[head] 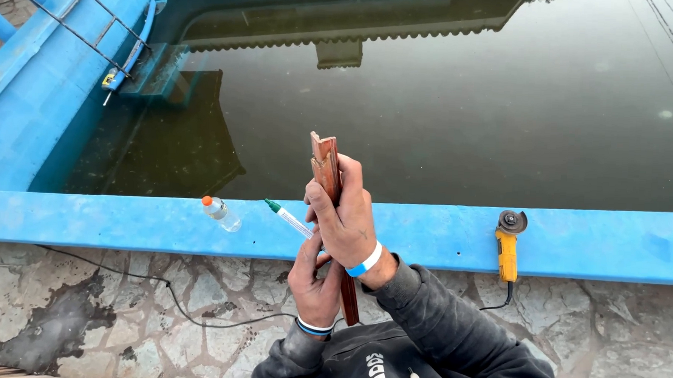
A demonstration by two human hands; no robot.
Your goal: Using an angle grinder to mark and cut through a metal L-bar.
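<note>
- The wooden strip (329,181), reddish-brown and long, stands nearly upright at the centre of the frame, its chipped top end over the dark water (446,103) and its lower end down by your dark sleeves.
- At the upper left, a blue metal ladder (79,19) lies along the sloping pool wall.
- On the blue pool ledge (123,221), left of centre, a small clear bottle with an orange cap (220,213) lies on its side.
- Just right of it, a white tube with a green tip (286,218) points up-left, its lower end at your left hand.
- Your left hand (313,282) grasps the strip low down.
- Your right hand (346,220) is clenched around the strip higher up.
- Well apart to the right, a yellow angle grinder (508,246) rests on the ledge, its cord hanging to the stone paving (82,306).
</note>
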